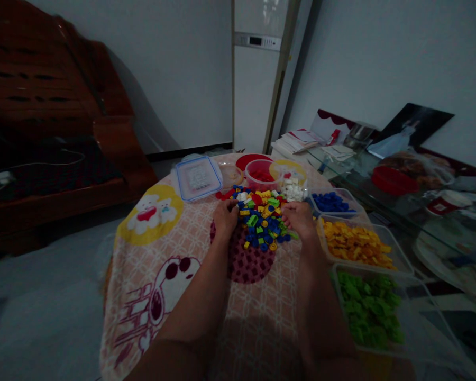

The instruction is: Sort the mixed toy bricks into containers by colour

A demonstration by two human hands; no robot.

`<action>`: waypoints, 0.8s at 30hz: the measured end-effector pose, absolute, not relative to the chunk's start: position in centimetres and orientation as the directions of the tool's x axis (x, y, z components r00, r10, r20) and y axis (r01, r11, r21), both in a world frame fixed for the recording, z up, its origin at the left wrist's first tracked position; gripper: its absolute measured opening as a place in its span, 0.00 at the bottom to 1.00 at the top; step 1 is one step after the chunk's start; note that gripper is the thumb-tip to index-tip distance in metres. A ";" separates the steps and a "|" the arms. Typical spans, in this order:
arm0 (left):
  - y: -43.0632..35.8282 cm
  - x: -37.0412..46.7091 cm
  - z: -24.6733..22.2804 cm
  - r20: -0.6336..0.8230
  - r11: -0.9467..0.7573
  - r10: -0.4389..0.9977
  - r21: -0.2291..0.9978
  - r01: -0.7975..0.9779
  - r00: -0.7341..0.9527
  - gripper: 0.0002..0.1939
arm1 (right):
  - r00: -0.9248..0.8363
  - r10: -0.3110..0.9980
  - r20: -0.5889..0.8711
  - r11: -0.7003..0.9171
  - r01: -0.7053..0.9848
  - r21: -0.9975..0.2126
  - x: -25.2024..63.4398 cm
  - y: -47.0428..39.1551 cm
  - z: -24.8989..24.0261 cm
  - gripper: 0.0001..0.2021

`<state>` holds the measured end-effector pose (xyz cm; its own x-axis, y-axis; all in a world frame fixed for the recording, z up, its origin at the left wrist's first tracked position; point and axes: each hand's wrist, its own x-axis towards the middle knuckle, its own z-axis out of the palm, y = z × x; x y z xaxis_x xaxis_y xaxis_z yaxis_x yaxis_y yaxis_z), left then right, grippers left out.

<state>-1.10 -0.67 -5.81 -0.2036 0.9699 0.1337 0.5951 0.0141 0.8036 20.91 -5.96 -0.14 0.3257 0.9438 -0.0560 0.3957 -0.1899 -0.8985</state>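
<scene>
A mixed pile of toy building bricks (264, 216) in blue, yellow, green, red and white lies on the patterned tablecloth (262, 312). At the pile's left edge is my left hand (225, 218), its fingers curled and closed; what they hold, if anything, is too small and dark to make out. My right hand (300, 217) is at the right edge, thumb and fingers drawn together in a pinch, with any piece between them hidden. Sorted bricks fill containers around: red in a round tub (262, 185), white bricks (293, 189) behind my right hand, blue bricks (331, 202) farther right.
Along the right edge stand a clear box of yellow bricks (355, 244) and one of green bricks (368, 307). A blue-rimmed lid (199, 179) lies at the back left. Beyond, a cluttered glass table (353, 180) holds papers and bags; a wooden bench (43, 106) stands left.
</scene>
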 end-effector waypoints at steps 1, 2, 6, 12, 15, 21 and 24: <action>-0.7 -1.1 -5.8 0.133 0.017 0.970 0.799 0.600 -0.204 0.17 | 0.320 0.944 -0.073 -0.208 0.411 -0.888 20.8 -5.9 -0.2 0.06; -0.7 -1.1 -5.7 0.131 0.020 0.970 0.795 0.606 -0.204 0.17 | 0.312 0.947 -0.081 -0.217 0.431 -0.876 20.7 -5.8 -0.4 0.06; -0.5 -1.1 -5.7 0.126 0.025 0.971 0.791 0.612 -0.201 0.17 | 0.259 0.966 0.010 -0.138 0.546 -0.826 20.6 -5.4 -1.1 0.09; -0.3 -1.1 -5.8 0.142 0.018 0.969 0.776 0.631 -0.202 0.16 | 0.128 0.969 0.213 0.049 0.743 -0.668 19.6 -4.7 -2.3 0.16; -0.3 -1.0 -5.7 0.157 0.004 0.968 0.771 0.637 -0.196 0.16 | 0.106 0.971 0.214 0.045 0.799 -0.599 19.1 -4.5 -2.7 0.17; -0.2 -0.9 -5.8 0.166 -0.007 0.966 0.781 0.625 -0.197 0.16 | 0.138 0.974 0.178 0.007 0.771 -0.637 18.9 -4.4 -2.9 0.11; -0.1 -1.0 -5.9 0.165 -0.008 0.967 0.779 0.627 -0.192 0.16 | 0.174 0.971 0.163 -0.004 0.697 -0.717 19.0 -4.3 -3.0 0.09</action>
<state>-0.99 -0.11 -5.92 -0.1924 0.9673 0.1652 0.6271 -0.0083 0.7789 18.95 -4.26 -2.97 0.1738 0.9713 0.1627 0.6966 -0.0045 -0.7174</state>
